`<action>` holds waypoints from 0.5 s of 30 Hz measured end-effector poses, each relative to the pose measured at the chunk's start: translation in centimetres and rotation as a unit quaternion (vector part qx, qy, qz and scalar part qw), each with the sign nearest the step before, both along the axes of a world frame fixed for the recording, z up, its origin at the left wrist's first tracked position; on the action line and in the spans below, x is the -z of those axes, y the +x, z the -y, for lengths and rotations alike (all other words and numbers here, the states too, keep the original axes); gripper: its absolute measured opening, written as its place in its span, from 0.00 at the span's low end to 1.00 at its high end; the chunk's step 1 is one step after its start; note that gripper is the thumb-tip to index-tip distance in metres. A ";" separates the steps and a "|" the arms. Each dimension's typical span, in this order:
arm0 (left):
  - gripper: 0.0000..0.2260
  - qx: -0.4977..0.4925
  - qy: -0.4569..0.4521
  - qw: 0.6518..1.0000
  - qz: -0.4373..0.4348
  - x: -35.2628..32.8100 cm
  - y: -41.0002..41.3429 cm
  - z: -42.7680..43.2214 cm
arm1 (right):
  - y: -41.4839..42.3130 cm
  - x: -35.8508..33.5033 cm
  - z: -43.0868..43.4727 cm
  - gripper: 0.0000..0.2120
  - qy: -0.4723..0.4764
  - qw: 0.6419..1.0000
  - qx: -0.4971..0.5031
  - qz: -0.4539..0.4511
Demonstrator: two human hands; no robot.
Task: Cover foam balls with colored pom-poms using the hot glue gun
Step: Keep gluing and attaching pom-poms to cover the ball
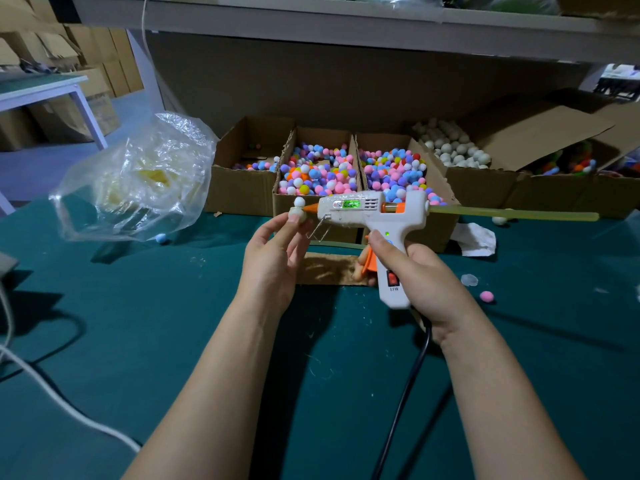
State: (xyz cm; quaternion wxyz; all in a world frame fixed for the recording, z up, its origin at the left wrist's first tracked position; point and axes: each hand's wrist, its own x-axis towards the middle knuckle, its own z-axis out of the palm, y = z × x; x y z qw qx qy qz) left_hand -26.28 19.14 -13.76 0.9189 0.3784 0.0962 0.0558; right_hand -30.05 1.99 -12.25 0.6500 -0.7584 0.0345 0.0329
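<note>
Forearms, two: reaching in from the near edge. Bench (138,341), green-topped: carrying all items below. Cardboard boxes (318,171), back row: holding mixed coloured pom-poms; the neighbouring box at right is holding spare foam balls (453,147). Plastic bag (138,178), clear: sitting crumpled at left. Right hand (422,275): gripping the glue gun (370,209) by its handle, nozzle pointing left. Left hand (273,258): pinching the foam ball (298,215) at the nozzle tip, above the bench, a white pom-pom (299,201) sitting on top.
</note>
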 end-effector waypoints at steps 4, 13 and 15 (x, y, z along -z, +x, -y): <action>0.14 -0.006 -0.009 1.000 0.004 0.0 0.0 0.0 | 0.0 0.0 0.0 0.21 -0.001 1.000 -0.008 0.004; 0.07 -0.011 -0.011 1.000 0.000 0.2 0.1 -0.1 | 0.1 0.1 0.0 0.23 0.005 1.000 -0.006 0.005; 0.04 -0.013 -0.002 1.000 -0.001 0.2 0.2 -0.1 | 0.1 0.1 0.0 0.23 0.007 1.000 -0.006 0.007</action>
